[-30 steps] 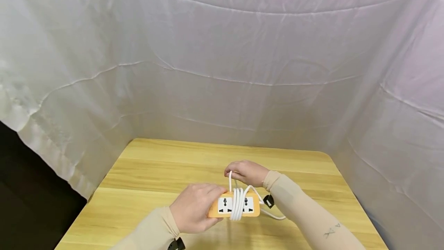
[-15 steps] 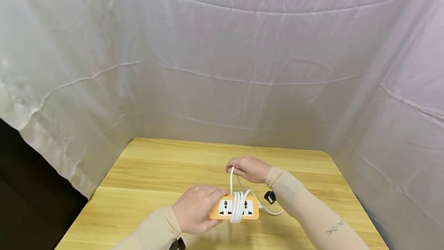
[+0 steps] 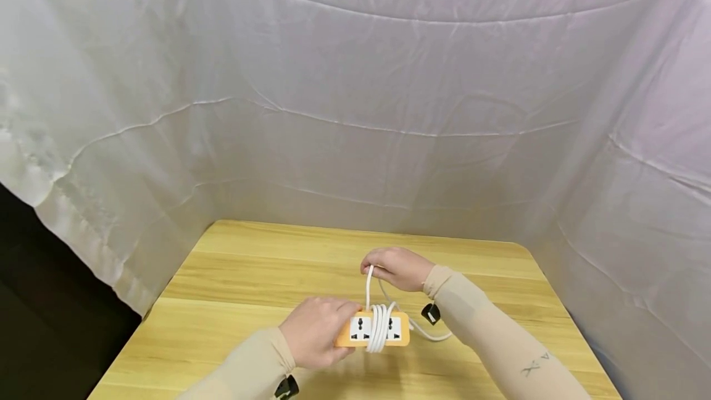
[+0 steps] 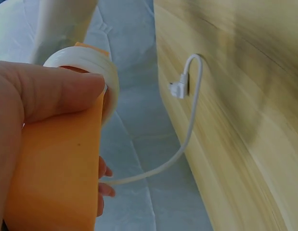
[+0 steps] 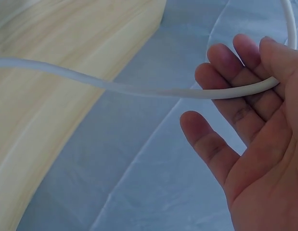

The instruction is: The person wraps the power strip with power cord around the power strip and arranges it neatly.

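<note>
My left hand [image 3: 316, 333] grips the left end of an orange power strip [image 3: 361, 329] with white socket panels, held above the table. Several turns of white cord [image 3: 378, 330] wrap its middle. Beyond the strip, my right hand [image 3: 397, 268] holds a length of that cord, which rises from the strip's far edge and bends back down. In the right wrist view the cord [image 5: 149, 92] crosses the fingers, with the thumb over it and the little finger apart. The left wrist view shows the white plug [image 4: 177, 89] at the cord's end by the wooden tabletop.
A wooden table [image 3: 261, 270] lies beneath both hands. Pale grey fabric [image 3: 389, 79] hangs round its back and sides. A dark area [image 3: 50, 289] shows at the left. Black camera mounts [image 3: 431, 313] sit at the wrists.
My right hand has moved slightly up and away from the strip, drawing the held cord longer. The loose cord at the right has shifted a little. My left hand keeps its grip.
</note>
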{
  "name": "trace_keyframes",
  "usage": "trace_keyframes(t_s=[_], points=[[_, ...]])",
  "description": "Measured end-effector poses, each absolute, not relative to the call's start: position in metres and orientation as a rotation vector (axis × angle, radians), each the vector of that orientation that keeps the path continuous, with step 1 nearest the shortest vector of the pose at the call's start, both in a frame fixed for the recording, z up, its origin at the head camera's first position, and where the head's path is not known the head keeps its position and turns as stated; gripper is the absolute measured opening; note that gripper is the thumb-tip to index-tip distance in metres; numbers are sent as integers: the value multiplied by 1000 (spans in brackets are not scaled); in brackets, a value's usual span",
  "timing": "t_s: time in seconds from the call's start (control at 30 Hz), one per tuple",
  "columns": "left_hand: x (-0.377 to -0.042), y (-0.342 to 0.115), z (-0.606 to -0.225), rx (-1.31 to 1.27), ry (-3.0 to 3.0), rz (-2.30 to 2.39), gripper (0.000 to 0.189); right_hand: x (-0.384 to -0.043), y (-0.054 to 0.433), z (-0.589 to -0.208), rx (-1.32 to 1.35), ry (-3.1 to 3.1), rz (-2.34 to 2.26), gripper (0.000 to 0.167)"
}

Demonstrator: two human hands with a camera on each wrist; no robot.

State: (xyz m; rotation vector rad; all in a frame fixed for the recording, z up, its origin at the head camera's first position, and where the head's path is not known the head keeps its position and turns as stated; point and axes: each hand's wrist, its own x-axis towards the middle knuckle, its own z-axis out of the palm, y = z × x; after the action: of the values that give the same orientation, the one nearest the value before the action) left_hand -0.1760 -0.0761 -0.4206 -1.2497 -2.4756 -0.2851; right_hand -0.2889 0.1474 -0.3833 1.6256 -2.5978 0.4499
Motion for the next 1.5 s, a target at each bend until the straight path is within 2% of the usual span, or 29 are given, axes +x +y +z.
trace_keyframes(t_s=[0.33, 0.6, 1.5], points=[[-187, -76, -428, -1179, -2572, -248, 53, -290, 147, -382, 1573, -2598, 395, 12], [-195, -78, -433, -1079, -2672, -248, 57, -288, 147, -377, 1565, -2537, 386, 8], [-212, -86, -447, -820, -2772, -327, 58, -269, 143, -368, 1570, -2600, 342, 11]])
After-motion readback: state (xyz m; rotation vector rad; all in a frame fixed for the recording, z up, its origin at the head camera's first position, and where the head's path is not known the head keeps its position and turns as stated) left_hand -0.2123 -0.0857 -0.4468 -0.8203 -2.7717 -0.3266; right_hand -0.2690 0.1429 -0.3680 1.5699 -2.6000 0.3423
